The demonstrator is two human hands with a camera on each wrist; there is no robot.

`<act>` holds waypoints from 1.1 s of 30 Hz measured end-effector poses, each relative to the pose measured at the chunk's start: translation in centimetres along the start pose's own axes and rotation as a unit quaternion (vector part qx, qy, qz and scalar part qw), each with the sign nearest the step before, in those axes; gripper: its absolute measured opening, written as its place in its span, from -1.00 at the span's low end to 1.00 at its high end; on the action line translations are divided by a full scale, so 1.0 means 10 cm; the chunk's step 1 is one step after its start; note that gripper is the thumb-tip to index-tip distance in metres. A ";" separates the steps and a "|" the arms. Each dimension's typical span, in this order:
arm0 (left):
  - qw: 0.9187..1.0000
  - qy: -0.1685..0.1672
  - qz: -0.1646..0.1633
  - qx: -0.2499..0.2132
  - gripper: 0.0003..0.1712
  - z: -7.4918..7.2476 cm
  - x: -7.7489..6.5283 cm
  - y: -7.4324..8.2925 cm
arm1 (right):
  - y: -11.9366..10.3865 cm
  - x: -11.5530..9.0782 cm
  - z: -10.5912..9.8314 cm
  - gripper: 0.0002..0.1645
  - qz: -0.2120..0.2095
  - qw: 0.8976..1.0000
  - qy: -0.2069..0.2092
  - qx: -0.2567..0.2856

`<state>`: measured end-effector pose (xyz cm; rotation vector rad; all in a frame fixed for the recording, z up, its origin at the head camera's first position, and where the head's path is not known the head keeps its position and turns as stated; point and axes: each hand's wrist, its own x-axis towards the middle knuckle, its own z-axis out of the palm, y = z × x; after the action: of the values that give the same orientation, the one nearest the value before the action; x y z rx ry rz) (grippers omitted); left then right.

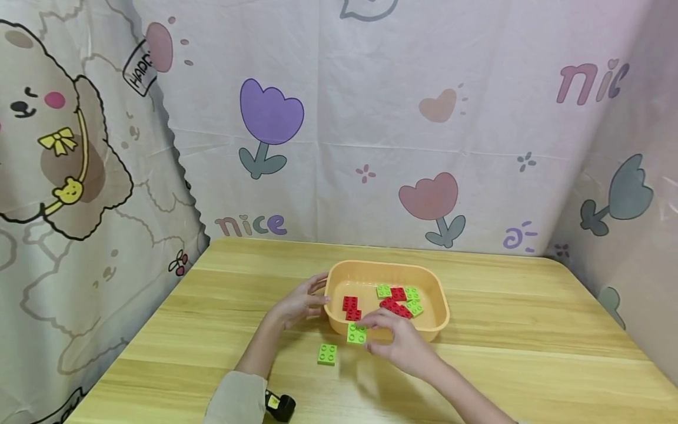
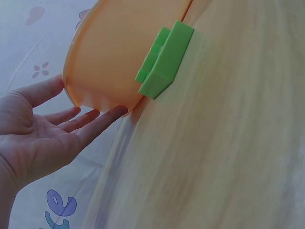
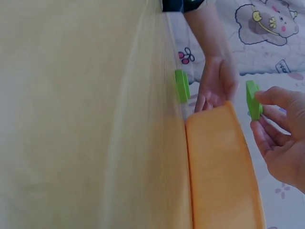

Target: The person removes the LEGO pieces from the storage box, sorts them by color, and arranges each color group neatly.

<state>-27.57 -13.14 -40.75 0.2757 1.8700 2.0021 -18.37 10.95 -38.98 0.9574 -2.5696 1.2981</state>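
Note:
My right hand [image 1: 405, 347] pinches a lime-green toy building brick [image 1: 356, 334] between thumb and fingers, at the near side of an orange plastic basin [image 1: 439, 277]. The right wrist view shows that same brick [image 3: 253, 100] held above the table. At the basin's left end, my left hand [image 1: 299, 303] touches the outer wall with fairly straight fingers [image 2: 102, 125]. Another green brick [image 1: 327, 354] lies on the table in front of the basin, studs up. Inside the basin are several red bricks [image 1: 350, 303] and green bricks [image 1: 384, 291], partly hidden behind my right hand.
The basin stands on a wood-grain table [image 1: 508, 330]. A patterned cloth [image 1: 339, 118] hangs behind the table and along its sides. A black device [image 1: 281, 406] shows by my left sleeve [image 1: 237, 397].

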 end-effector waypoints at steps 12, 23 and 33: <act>1.000 -0.007 0.001 0.006 -0.24 -0.01 0.01 -0.01 | 0.04 -0.12 0.15 -0.56 0.006 1.000 -0.003 -0.006; 1.000 -0.004 0.002 0.007 -0.25 -0.01 0.02 -0.02 | 0.10 -0.19 0.28 -0.58 -0.009 1.000 -0.002 -0.022; 1.000 0.000 0.003 0.005 -0.23 0.00 0.00 -0.01 | 0.19 -0.22 0.34 -0.57 -0.006 1.000 0.000 -0.013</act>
<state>-27.56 -13.12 -40.80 0.2835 1.8824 1.9969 -17.16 10.30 -43.20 0.9671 -2.5692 1.2578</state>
